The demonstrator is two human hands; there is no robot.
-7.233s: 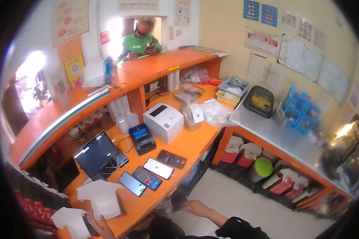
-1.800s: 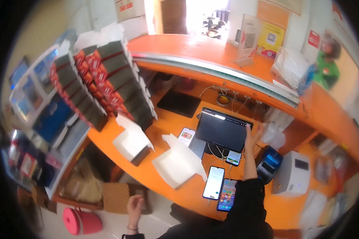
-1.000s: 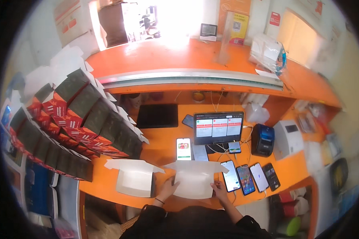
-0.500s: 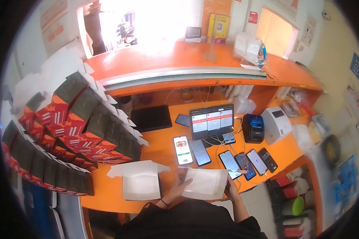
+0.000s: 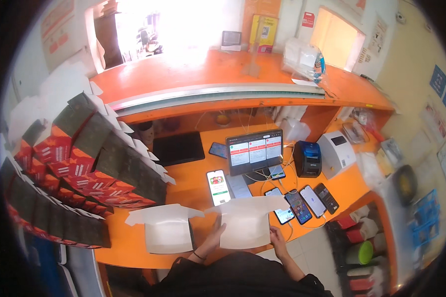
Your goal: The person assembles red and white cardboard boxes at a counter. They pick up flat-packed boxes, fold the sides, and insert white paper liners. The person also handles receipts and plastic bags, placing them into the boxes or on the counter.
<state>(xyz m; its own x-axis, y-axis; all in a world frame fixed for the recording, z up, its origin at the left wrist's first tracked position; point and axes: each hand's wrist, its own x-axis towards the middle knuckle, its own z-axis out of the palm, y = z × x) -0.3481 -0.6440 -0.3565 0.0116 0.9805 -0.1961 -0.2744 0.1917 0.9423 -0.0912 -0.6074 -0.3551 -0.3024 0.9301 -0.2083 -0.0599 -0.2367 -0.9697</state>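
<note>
An open cardboard food box (image 5: 245, 231), white inside, is held in front of my body at the near edge of the orange counter. Its white flaps spread out along the far side. My left hand (image 5: 212, 239) grips the left wall, with a dark band on the wrist. My right hand (image 5: 278, 239) holds the right wall near its corner; part of its fingers is hidden behind the box. To the left, a second open box (image 5: 167, 233) with a white inside and dark outside sits on the counter, flaps spread, close to my left hand.
Tall stacks of red and dark boxes (image 5: 114, 163) stand at the left. Beyond the held box are a tablet (image 5: 255, 153), several phones (image 5: 298, 207) with cables, a black printer (image 5: 308, 158) and a white printer (image 5: 337, 154). An orange ledge (image 5: 183, 74) runs across the back.
The held box has turned, so its flaps now spread across its far side. My right hand has shifted slightly left and down along its right side. The whole view has shifted a little.
</note>
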